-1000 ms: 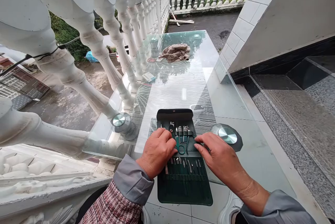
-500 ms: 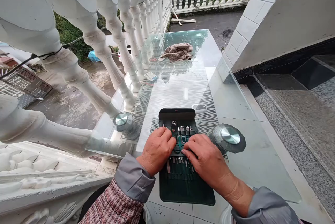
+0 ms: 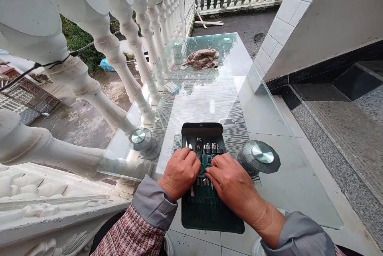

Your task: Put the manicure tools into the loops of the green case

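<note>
An unfolded dark green manicure case lies on the glass table in front of me. Green-handled scissors sit in its middle, with nail clippers strapped just to their right. My left hand is curled over the case's left side, its fingertips hidden beside the scissors' handles. From the right, my right hand pinches at the scissors' handle loop with thumb and forefinger, its other fingers bent over the case. Several slim metal tools show in the lower row of slots, partly covered by my right hand.
The glass tabletop carries a crumpled brown cloth, a small card box and a car key. Round metal-capped supports stand under the glass. White balusters line the left; stone steps rise on the right.
My right hand has shifted slightly left and inward over the scissors' handles, covering more of the lower tools. My left hand has barely moved.
</note>
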{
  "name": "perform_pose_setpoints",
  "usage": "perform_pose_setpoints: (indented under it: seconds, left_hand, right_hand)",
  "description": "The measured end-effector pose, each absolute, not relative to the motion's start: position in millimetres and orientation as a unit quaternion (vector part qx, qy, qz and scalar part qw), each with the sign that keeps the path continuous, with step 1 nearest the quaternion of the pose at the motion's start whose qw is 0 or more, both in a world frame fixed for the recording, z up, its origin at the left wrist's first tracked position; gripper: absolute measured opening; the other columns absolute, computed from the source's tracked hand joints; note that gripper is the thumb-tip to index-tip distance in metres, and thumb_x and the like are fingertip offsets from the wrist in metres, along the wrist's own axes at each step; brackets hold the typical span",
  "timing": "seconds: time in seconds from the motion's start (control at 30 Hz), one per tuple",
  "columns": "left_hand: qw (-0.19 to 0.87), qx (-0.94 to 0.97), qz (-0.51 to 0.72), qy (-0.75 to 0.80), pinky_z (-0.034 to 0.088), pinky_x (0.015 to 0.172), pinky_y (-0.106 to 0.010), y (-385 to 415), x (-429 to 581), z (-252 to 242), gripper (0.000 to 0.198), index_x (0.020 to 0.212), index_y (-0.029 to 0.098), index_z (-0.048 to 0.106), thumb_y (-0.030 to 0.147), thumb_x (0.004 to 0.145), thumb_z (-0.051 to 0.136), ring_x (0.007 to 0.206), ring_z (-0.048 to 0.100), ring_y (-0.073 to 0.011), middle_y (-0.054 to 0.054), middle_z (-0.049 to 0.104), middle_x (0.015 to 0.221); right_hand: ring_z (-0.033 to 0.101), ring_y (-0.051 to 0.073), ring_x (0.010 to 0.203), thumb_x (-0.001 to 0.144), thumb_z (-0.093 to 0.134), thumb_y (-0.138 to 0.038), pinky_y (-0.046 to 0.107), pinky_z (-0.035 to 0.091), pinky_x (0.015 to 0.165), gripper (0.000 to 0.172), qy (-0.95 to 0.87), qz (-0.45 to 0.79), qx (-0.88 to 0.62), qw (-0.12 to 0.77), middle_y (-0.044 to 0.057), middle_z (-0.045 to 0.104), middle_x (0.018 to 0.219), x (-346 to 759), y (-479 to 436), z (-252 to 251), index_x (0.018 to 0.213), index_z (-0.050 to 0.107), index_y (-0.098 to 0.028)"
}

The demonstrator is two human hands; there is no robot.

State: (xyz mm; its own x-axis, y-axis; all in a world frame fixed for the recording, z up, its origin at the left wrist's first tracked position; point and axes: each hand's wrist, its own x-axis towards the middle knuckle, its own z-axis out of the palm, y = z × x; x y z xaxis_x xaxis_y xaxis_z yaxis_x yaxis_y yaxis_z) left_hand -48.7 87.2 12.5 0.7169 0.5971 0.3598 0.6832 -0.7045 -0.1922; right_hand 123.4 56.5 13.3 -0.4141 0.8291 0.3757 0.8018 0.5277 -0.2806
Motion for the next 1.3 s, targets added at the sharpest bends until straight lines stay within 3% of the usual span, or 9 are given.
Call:
perform_pose_setpoints:
  seconds: [0.23, 0.57, 0.83, 1.3]
  left_hand:
    - [0.139, -0.913, -0.142, -0.357, 0.032, 0.060, -0.032, 88, -48, 16, 0.029, 0.063, 0.018, 0.046, 0.013, 0.091, 0.043, 0.065, 0.043, -0.0167, -0.002, 0.046, 0.065]
    - [0.084, -0.927, -0.158, -0.330, 0.040, 0.064, -0.031, 89, -49, 21, 0.033, 0.064, 0.018, 0.048, 0.039, 0.090, 0.050, 0.069, 0.045, -0.0177, -0.002, 0.048, 0.068]
    - [0.091, -0.928, -0.146, -0.330, 0.041, 0.064, -0.032, 88, -48, 16, 0.031, 0.066, 0.019, 0.048, 0.040, 0.089, 0.052, 0.069, 0.045, -0.0183, -0.002, 0.048, 0.068]
    - [0.089, -0.926, -0.144, -0.337, 0.042, 0.063, -0.032, 86, -50, 18, 0.023, 0.066, 0.019, 0.047, 0.027, 0.086, 0.056, 0.070, 0.045, -0.0189, -0.002, 0.048, 0.070]
  right_hand:
    - [0.040, 0.017, 0.071, 0.087, 0.048, -0.016, 0.030, 0.033, 0.065, 0.026, -0.834, 0.033, -0.492, 0.248, 0.004, 0.049, 0.068, 123, 57, 12, 0.063, 0.059, -0.018]
    - [0.049, 0.020, 0.083, 0.085, 0.051, -0.018, 0.033, 0.039, 0.072, 0.007, -0.767, 0.077, -0.552, 0.317, 0.005, 0.058, 0.083, 139, 64, 13, 0.084, 0.058, -0.019]
    - [0.047, 0.020, 0.082, 0.085, 0.051, -0.020, 0.033, 0.039, 0.072, 0.011, -0.773, 0.052, -0.564, 0.285, 0.006, 0.058, 0.081, 138, 70, 13, 0.079, 0.059, -0.019]
    - [0.054, 0.023, 0.097, 0.088, 0.042, -0.020, 0.042, 0.042, 0.087, 0.024, -0.738, 0.100, -0.571, 0.345, 0.007, 0.067, 0.100, 142, 99, 4, 0.100, 0.062, -0.018]
